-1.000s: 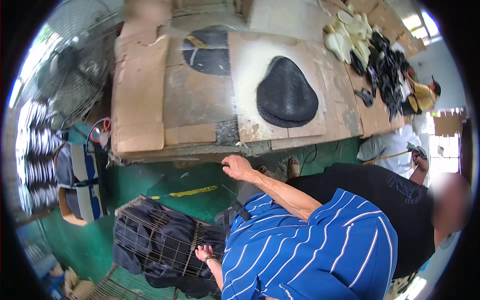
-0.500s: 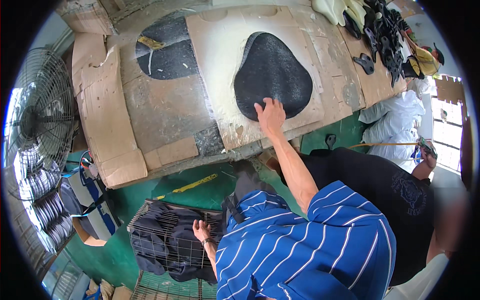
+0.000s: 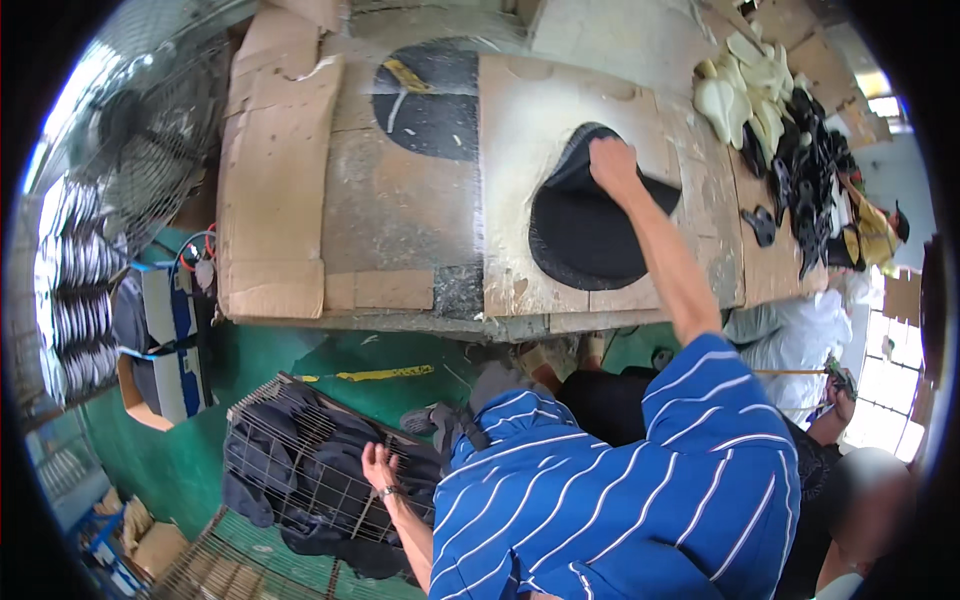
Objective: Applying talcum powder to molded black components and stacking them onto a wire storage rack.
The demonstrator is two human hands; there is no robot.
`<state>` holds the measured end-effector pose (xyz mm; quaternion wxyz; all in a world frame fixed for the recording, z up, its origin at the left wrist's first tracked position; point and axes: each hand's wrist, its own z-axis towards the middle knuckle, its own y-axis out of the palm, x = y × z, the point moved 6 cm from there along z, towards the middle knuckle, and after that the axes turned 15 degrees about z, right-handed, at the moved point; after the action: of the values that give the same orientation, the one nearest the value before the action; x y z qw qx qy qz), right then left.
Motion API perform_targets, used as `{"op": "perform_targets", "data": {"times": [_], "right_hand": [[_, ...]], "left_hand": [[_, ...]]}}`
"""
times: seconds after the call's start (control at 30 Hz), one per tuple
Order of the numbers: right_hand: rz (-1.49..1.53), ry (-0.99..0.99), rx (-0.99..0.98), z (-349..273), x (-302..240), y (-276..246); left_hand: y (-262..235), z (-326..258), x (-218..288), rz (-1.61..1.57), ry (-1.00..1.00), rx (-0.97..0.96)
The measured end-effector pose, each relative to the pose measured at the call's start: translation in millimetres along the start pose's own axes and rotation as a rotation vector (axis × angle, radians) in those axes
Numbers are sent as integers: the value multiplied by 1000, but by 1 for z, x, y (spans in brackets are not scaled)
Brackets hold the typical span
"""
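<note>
A rounded black sheet (image 3: 585, 240) with a textured, fabric-like face lies on cardboard dusted pale around it. My right hand (image 3: 613, 165), closed in a pinch, grips the sheet toward its far end. There the material is creased and folded, with a flap reaching out to the right. How much of it sits between the fingers is hidden. Down at my left, my left hand (image 3: 380, 467) hangs beside a wire basket (image 3: 345, 500) filled with dark cloth pieces (image 3: 270, 455). Its fingers are loosely bent and apart, holding nothing; a watch circles that wrist.
A second dark round patch (image 3: 440, 110) with a yellow strip lies left of the sheet on the cardboard-covered table (image 3: 400, 220). Cream shaped parts (image 3: 735, 95) and black parts (image 3: 800, 180) are piled at the right. Another person (image 3: 800, 470) is close on my right. A large fan (image 3: 150, 150) stands left.
My right hand has gone from the sheet's near edge to its far end and closed on it; the sheet, flat before, is now folded. The view has shifted. My left hand stays by the basket.
</note>
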<state>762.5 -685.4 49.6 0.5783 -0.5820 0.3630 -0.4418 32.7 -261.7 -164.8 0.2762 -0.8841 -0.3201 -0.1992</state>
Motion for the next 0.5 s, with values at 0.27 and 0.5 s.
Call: {"op": "perform_targets", "data": {"times": [0.27,0.5], "right_hand": [[-273,-512,180,90,-196,-153],[-23,-758,154,-13,-427,-268]], "left_hand": [[16,-65,130,-203,359,-12],[49,-173,216,-453,516,-523]]}}
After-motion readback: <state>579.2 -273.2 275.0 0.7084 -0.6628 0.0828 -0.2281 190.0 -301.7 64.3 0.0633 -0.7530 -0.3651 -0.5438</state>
